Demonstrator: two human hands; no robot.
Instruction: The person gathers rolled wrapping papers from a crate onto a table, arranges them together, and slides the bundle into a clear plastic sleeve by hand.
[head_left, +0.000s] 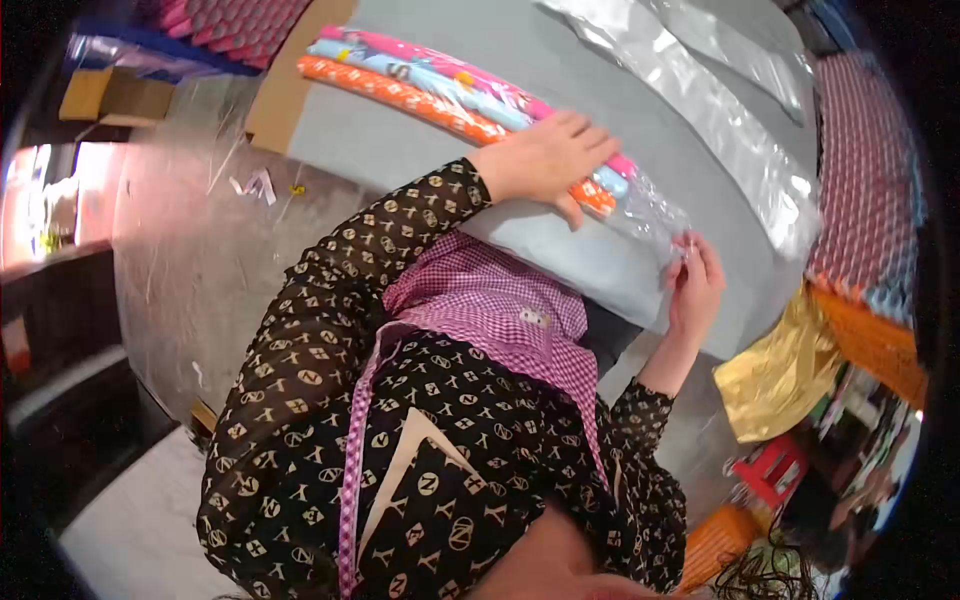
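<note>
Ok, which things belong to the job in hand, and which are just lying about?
In the job: pink roll, blue roll, orange roll under the left hand; clear wrapper pinched in the right hand; possibly the silvery plastic, untouched.

Likely just lying about: gold sheet, red plastic item, cardboard box, floor scraps.

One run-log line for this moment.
left hand: resting across patterned rolls; right hand: pinching clear wrap end; rolls: pink, blue, orange, side by side on gray table
</note>
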